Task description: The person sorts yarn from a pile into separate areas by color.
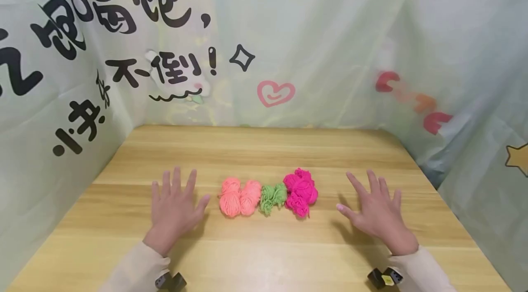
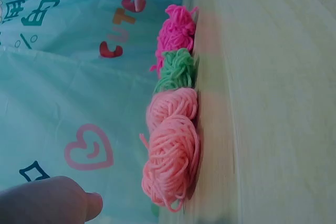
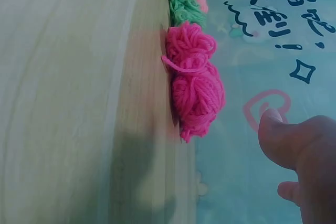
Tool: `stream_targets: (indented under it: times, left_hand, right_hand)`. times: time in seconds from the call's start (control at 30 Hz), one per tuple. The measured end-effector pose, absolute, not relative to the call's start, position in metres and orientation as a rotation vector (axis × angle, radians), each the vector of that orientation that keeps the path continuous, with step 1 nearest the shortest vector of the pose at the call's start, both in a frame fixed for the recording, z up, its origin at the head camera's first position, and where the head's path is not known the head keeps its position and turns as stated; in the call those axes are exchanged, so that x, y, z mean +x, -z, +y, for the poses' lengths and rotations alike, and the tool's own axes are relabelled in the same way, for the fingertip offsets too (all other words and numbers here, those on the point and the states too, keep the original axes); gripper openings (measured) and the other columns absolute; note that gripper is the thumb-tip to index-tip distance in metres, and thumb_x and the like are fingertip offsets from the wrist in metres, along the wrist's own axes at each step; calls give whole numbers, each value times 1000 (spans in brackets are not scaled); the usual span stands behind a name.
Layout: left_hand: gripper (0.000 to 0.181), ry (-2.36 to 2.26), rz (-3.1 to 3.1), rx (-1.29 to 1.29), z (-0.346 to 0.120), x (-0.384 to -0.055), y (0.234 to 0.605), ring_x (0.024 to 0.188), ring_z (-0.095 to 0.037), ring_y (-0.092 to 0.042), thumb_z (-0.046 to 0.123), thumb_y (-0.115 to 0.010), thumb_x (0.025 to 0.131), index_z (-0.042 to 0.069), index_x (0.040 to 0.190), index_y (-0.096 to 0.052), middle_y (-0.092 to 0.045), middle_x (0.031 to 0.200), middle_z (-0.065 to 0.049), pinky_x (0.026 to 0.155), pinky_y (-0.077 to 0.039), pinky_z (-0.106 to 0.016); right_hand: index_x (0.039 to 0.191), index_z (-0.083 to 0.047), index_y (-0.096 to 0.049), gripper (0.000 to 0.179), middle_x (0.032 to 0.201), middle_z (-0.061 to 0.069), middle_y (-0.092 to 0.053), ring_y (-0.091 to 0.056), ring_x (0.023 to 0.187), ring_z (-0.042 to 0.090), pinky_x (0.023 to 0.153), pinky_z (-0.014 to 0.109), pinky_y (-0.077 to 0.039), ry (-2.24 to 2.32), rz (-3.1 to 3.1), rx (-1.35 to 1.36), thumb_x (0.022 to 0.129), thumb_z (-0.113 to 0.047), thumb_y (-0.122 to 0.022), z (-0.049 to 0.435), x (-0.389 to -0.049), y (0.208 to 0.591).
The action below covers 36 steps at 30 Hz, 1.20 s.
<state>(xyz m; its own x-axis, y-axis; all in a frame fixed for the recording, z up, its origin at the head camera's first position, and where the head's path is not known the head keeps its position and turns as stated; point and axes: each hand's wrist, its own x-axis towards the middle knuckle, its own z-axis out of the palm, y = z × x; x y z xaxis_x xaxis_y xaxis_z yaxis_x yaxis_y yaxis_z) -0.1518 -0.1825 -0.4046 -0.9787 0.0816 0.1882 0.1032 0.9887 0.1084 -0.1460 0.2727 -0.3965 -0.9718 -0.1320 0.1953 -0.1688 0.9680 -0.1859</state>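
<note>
Three bundles of yarn lie side by side in a row at the middle of the table. On the left is a coral-pink yarn bundle point(image 1: 240, 197), pinched in the middle into two lobes. Beside it sits a smaller green yarn bundle point(image 1: 273, 197), and at the right a magenta yarn bundle point(image 1: 301, 192) with loose loops. My left hand point(image 1: 175, 207) is held with fingers spread, left of the coral yarn and apart from it. To the right of the magenta yarn, my right hand point(image 1: 377, 212) also has its fingers spread and touches no yarn. Both hands hold nothing.
The wooden table point(image 1: 264, 255) reaches back to a pale curtain point(image 1: 321, 44) printed with black characters and a pink heart. More curtain hangs along the left and right sides. Each wrist carries a small black camera, such as the left wrist camera point(image 1: 170, 281).
</note>
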Motion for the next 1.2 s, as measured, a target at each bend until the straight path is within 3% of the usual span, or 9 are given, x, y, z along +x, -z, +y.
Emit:
stream_targets:
  times: [0.17,0.43,0.9,1.2]
  left_hand:
    - [73,176,-2919,-172,-177,-156,404,140,-51,-10,56,-46,95,11,151,-32,-17,154,-30,109,-3,-68]
    - [72,224,-2954,-203,-164,-162,396,140,-52,-10,55,-45,96,12,152,-31,-14,155,-30,110,-3,-67]
    - [75,353,-2933,-329,-147,-166,401,135,-53,-25,51,-49,95,0,148,-35,-30,148,-32,107,-23,-66]
    - [74,448,-2933,-480,-128,-175,390,133,-50,-31,48,-51,95,0,148,-34,-31,148,-30,106,-29,-63]
  right_hand:
    - [150,-17,-32,85,151,34,-16,-17,130,63,92,84,-5,-314,-2927,262,84,-62,-63,269,-151,397]
    - [151,-15,-29,83,151,34,-16,-17,133,59,94,83,-7,-427,-2939,321,87,-54,-64,262,-161,394]
    - [147,-3,-34,69,146,38,-26,-29,130,57,97,76,-26,-638,-2880,473,92,-35,-62,259,-172,406]
    - [145,1,-35,68,146,36,-28,-29,131,55,100,72,-26,-734,-2858,485,93,-33,-62,261,-183,403]
